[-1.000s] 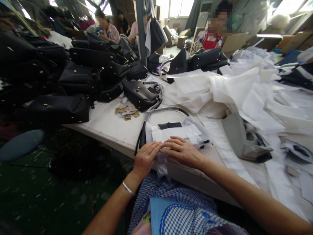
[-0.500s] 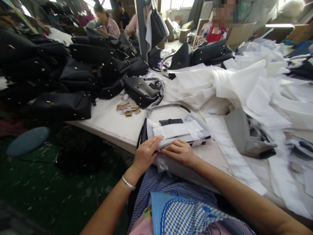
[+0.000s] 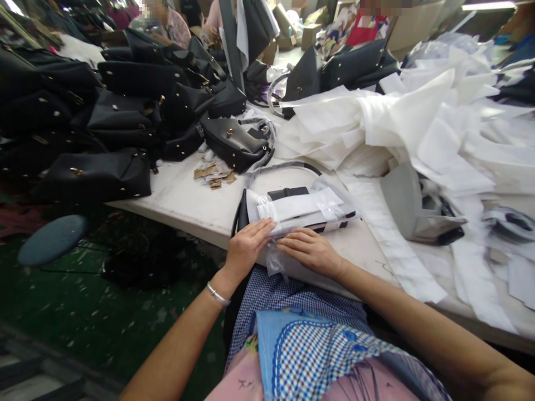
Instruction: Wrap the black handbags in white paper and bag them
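Observation:
A black bag (image 3: 334,224) wrapped in white sheet and clear plastic lies at the table's front edge, its covered handle arching behind it. My left hand (image 3: 247,245) presses on the wrapped bag's near left side, fingers closed together. Beside it, my right hand (image 3: 311,250) has its fingers together and curled at the near edge of the wrapping. A loose end of clear plastic (image 3: 275,260) hangs below, between the two hands. What lies under the fingertips is hidden.
Black bags (image 3: 100,172) are piled at the left, one (image 3: 236,145) behind small brown tags (image 3: 215,172). White sheets (image 3: 388,122) heap at the right near a grey bag (image 3: 405,206). A blue stool (image 3: 52,239) stands left. People sit beyond a post (image 3: 232,44).
The view has tilted down slightly, so the scene sits higher. Both hands stay at the wrapping's near edge; my right hand's fingers look a little flatter, and the hanging plastic shows more.

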Tool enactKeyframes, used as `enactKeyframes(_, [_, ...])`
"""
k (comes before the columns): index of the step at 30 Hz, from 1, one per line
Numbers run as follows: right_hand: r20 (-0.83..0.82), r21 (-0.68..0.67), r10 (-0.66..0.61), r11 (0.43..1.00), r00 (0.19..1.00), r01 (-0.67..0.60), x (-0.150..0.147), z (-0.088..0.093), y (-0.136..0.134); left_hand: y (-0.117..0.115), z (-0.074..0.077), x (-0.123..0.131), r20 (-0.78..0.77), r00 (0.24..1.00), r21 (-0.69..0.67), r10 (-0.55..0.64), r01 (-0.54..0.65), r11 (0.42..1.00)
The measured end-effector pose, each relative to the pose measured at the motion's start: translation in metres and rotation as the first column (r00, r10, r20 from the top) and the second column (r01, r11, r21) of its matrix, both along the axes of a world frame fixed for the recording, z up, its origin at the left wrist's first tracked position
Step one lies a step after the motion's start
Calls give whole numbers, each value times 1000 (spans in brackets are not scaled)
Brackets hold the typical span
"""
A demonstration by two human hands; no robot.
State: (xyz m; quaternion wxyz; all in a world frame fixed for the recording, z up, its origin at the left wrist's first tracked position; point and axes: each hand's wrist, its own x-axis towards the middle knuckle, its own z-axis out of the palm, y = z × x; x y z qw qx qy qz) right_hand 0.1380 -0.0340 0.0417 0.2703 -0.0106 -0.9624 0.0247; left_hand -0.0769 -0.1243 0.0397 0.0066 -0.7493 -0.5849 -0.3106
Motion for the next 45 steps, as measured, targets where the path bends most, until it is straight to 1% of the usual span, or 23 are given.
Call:
enactKeyframes(2, [81,-72,25,997,996,-20,8,-4,-8,0,0,0,4,1000,4,5,-5,1000])
enactKeyframes(4, [142,-117,57,992,988,-40,12,-11,-14,-1,1,-1,9,1000,0,1,-1,1000])
enactKeyframes(7, [168,-121,66,992,984,-46,10,-20,-18,-1,3,-3,8,1000,-21,-19,19,1000])
enactKeyframes(10, [112,-82,69,995,991,-60,1,-25,-18,-2,4,-4,-8,1000,-46,-29,29,999])
enactKeyframes(13, [37,-63,82,995,996,-79,-6,-29,-17,-2,3,-3,-24,999,-40,-24,23,999])
enactKeyframes(16, [-19,-81,84,993,996,-85,-8,-32,-18,-2,0,-1,-26,1000,-13,-13,13,1000])
enactKeyframes(19, [-69,-128,99,986,993,-107,-6,-31,-21,-2,-3,1,-30,1000,20,4,-4,1000])
enactKeyframes(22, [-110,-191,94,975,989,-114,-1,-27,-28,-1,-8,1,-36,999,53,17,-15,998])
enactKeyframes(25, [-119,-239,69,966,991,-96,5,-24,-36,-1,-12,1,-38,999,65,23,-21,998])
enactKeyframes(30, [-168,-279,36,957,985,-83,9,-22,-44,0,-15,2,-53,998,89,39,-34,995])
enactKeyframes(32, [-179,-297,29,951,983,-82,8,-18,-44,0,-15,2,-66,997,96,42,-36,995])
enactKeyframes(36, [-197,-315,-28,948,980,-36,1,3,-33,-1,-16,3,-102,994,127,45,-32,991])
enactKeyframes(40, [-219,-282,-92,959,971,28,-13,24,-12,-3,-20,6,-136,988,168,67,-44,985])
enactKeyframes(42, [-201,-276,-116,959,973,57,-23,31,-1,-5,-23,9,-147,983,188,110,-82,979])
enactKeyframes(45, [-150,-305,-164,946,975,112,-37,36,14,-6,-26,13,-114,972,212,206,-178,961])
